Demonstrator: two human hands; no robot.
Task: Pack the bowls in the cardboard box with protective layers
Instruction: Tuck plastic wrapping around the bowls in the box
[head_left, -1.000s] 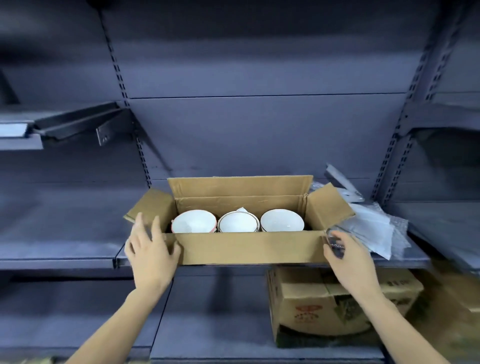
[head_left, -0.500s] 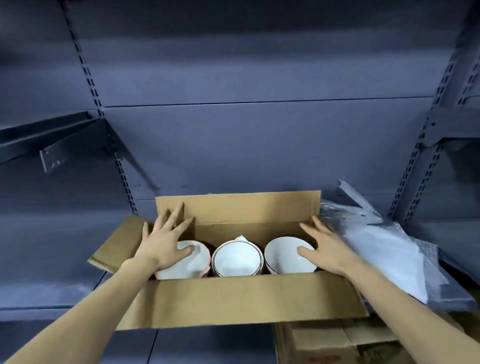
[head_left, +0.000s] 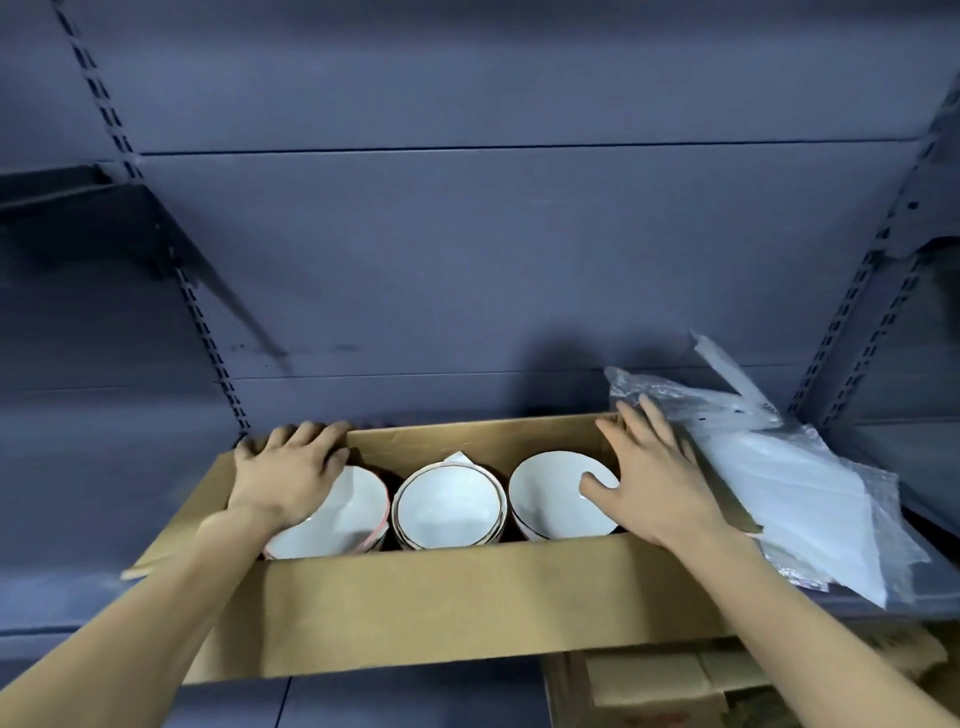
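An open cardboard box (head_left: 467, 597) sits on a grey shelf, its front flap hanging toward me. Inside stand three stacks of white bowls: left (head_left: 343, 519), middle (head_left: 449, 506) with a corner of white wrap sticking up behind it, and right (head_left: 550, 493). My left hand (head_left: 288, 470) reaches over the left bowls, its fingers curled over the back flap's top edge at the left corner. My right hand (head_left: 649, 473) lies at the box's right end, fingers straight along the back right corner, thumb over the right bowl's rim.
A pile of clear bubble wrap and white foam sheets (head_left: 779, 483) lies on the shelf right of the box. Another cardboard box (head_left: 654, 691) stands on the shelf below. Slotted uprights (head_left: 852, 312) and a shelf bracket (head_left: 104, 218) flank the bay.
Both hands moved from the box's front corners into the box and on to its back flap. My view came closer and looks more steeply down.
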